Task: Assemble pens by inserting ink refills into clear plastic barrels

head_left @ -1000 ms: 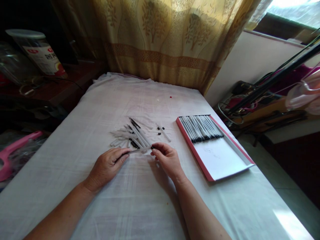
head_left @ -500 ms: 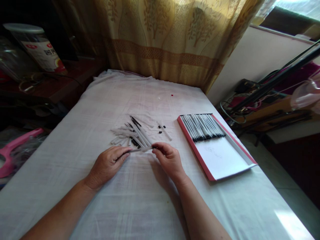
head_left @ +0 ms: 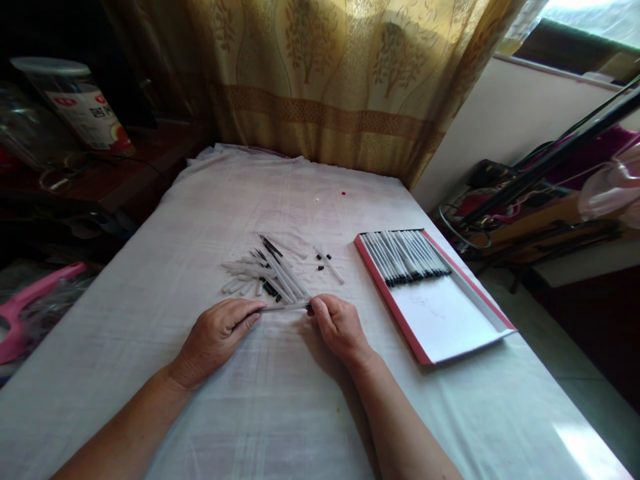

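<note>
Between my two hands a slim, translucent pen [head_left: 285, 307] lies almost level, just above the cloth. My left hand [head_left: 223, 335] is closed, pinching the pen's left end between thumb and fingers. The fingers of my right hand [head_left: 339, 327] close round its dark right end and partly hide it. Right behind the pen is a loose pile of clear pen barrels [head_left: 287, 270], with dark refills [head_left: 270, 245] at the back. White caps [head_left: 240, 285] and small black plugs [head_left: 271, 289] lie at the pile's front.
A pink-edged shallow box [head_left: 395, 320] on the right holds a row of pens [head_left: 405, 257]. One barrel [head_left: 330, 265] with black plugs lies between pile and box. A red bit [head_left: 343, 193] lies farther back on the white tablecloth [head_left: 250, 413]. A patterned curtain [head_left: 330, 73] hangs behind.
My right thumb has shifted over the pen's dark end, and my right hand sits slightly lower. The pen is more level. My left hand keeps its pinch.
</note>
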A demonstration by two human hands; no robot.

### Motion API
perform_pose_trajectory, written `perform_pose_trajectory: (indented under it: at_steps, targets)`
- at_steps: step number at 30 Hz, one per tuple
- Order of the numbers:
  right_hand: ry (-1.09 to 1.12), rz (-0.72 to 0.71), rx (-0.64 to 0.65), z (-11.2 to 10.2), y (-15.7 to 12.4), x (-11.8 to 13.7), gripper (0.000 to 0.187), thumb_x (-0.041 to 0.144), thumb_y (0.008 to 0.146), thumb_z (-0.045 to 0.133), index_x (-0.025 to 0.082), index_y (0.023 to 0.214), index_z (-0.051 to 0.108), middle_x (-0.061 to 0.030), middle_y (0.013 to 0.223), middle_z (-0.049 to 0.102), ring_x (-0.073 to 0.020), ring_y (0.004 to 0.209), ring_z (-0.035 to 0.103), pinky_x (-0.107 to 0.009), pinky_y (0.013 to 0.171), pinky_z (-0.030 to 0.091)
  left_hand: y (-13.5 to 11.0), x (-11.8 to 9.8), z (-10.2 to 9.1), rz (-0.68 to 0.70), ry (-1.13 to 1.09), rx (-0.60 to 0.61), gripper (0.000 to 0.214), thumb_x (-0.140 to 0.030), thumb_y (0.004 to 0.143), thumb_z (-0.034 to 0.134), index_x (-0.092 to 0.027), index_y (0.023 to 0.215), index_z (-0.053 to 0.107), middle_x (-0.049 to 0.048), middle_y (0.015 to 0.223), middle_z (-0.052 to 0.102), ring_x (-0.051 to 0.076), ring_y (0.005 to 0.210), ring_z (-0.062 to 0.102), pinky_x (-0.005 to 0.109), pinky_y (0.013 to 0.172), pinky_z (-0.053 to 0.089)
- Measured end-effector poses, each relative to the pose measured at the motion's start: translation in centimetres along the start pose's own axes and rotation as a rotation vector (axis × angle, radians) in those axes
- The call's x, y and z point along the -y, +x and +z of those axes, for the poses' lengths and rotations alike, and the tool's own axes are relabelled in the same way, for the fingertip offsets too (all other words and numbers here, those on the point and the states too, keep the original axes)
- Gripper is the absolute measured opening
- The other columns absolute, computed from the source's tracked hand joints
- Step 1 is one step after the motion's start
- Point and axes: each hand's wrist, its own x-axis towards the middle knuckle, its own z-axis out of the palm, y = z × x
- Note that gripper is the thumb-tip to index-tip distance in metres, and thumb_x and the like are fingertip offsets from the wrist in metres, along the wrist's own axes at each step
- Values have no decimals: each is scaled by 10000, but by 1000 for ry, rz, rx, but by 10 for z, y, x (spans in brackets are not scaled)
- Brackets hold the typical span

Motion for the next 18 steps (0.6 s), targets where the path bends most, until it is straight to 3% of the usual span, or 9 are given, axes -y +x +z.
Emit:
perform_pose_trajectory:
  at_steps: [4, 9, 14, 18]
  targets:
    - [165, 47, -12, -1, -2, 3, 182, 297, 882, 543, 197, 998, 642, -37, 852, 729, -153, 702, 654, -229, 588, 476, 0, 0, -1, -21, 11, 11, 271, -363, 974, 518, -211, 1069, 721, 41, 981, 769, 171, 885, 723, 259, 807, 564]
    - [100, 34, 0, -1, -2, 3, 201, 320, 909, 507, 210, 824, 652, -27, 744, 706, -159, 691, 645, -257, 651, 480, 1, -1, -1, -32, 5, 19, 277, -371, 975, 510, -220, 1065, 724, 38, 973, 770, 174, 876, 725, 263, 798, 567]
    - [164, 59, 18, -2, -3, 2, 198, 302, 872, 556, 198, 1013, 648, -31, 844, 724, -147, 688, 641, -238, 610, 481, 1, -1, -1, -39, 6, 21, 281, -376, 972, 509, -220, 1060, 726, 41, 970, 770, 178, 871, 725, 269, 791, 569]
    - [128, 43, 34, -3, -3, 1, 186, 312, 905, 521, 199, 862, 661, -26, 757, 707, -150, 680, 636, -248, 641, 478, 1, 0, -1, -49, 0, 24, 287, -381, 972, 505, -222, 1056, 729, 42, 964, 771, 178, 867, 725, 269, 788, 570]
